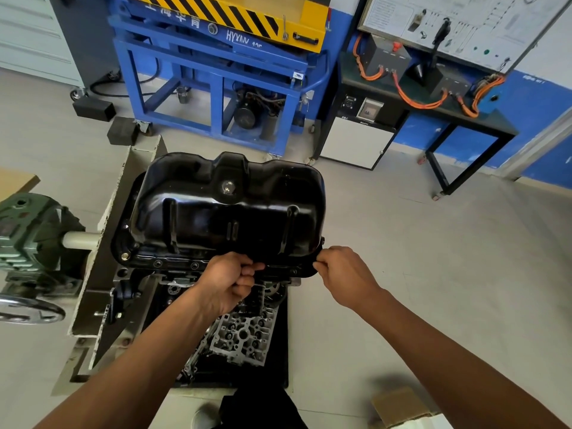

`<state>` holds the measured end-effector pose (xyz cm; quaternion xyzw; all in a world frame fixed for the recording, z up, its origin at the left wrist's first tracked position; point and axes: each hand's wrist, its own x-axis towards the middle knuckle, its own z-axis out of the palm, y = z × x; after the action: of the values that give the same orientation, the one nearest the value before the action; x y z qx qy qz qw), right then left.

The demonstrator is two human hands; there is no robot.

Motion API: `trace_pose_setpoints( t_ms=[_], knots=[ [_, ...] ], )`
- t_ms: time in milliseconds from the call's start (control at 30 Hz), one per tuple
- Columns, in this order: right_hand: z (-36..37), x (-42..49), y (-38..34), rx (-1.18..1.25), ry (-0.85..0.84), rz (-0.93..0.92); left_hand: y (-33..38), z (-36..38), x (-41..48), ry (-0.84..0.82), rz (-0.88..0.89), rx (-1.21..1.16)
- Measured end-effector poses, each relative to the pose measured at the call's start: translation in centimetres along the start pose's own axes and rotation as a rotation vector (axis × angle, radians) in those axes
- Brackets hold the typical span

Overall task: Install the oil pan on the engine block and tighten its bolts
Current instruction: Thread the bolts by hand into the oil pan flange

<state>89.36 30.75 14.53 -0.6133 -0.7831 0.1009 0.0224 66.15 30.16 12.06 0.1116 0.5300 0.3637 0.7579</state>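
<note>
On the engine block (247, 329): oil pan (229, 212) rests sump-up, both hands at its near flange (161, 262).
We judge it stiff pressed steel, fairly heavy, glossy, likely slick; take it by the flat flange, not the domed belly. The left hand (229, 280) grip pinches the flange mid-edge (anything else in its fingers is hidden); the right hand (340, 274) grip pinches the near right corner.

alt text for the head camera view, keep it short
A left hand and a right hand grip the near rim of a glossy black metal oil pan atop a grey metal engine block. A blue steel frame stands behind.
</note>
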Motion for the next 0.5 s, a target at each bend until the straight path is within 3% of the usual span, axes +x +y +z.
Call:
trace_pose_setpoints(
  t_ms=[500],
  knots=[
    [0.2, 0.3, -1.3, -0.377, -0.042, -0.033, -0.2, -0.2, 0.1, -0.004, 0.017, 0.018]
  ],
)
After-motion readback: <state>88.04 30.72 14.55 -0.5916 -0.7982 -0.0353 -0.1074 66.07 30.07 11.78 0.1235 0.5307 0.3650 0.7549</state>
